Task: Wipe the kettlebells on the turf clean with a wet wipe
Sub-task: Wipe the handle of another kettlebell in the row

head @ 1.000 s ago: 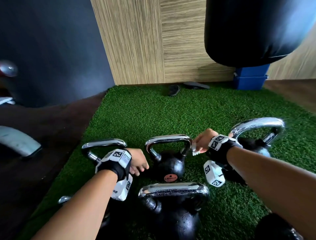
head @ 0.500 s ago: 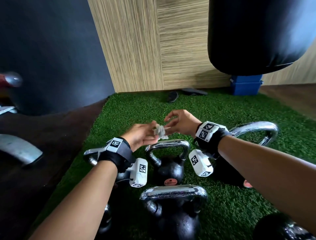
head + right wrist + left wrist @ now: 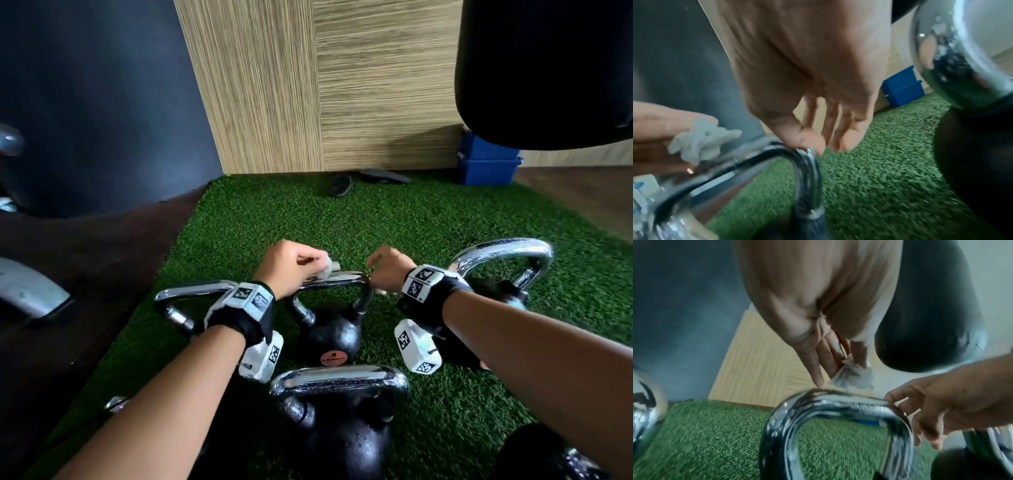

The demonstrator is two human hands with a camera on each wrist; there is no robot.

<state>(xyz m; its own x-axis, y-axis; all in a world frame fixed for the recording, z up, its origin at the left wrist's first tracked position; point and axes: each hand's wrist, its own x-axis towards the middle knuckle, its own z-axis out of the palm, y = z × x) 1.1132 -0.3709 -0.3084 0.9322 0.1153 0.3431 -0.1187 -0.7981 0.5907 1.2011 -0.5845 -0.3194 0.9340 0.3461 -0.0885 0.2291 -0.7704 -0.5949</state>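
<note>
Left hand (image 3: pixel 291 265): the crumpled wet wipe (image 3: pixel 327 270) is pinched between thumb and fingers (image 3: pixel 818 363) and pressed onto the top bar of the chrome handle (image 3: pixel 334 279).
Right hand (image 3: pixel 388 269): nothing is held; its fingers are loosely curled and apart, and the thumb tip is seen touching the handle's bend in the right wrist view, as if to steady it.
Kettlebell in hand: the middle kettlebell (image 3: pixel 330 334), black with an orange badge, stands upright on the turf (image 3: pixel 428 222) at about 12 o'clock from the nearest one.
Other kettlebells: the near kettlebell (image 3: pixel 342 438) stands at 6 o'clock; the left kettlebell (image 3: pixel 185 298) at 9 o'clock is largely hidden by the left wrist; the right kettlebell (image 3: pixel 503 260) stands at 3 o'clock; one more is partly seen at the lower right edge.
Done so far: the wipe is judged to be only at the handle of the middle kettlebell. Droplets are seen on the near bell's body, but whether it has been wiped cannot be told.
Left to do: the rest of this handle, its body, and probably the surrounding kettlebells.
</note>
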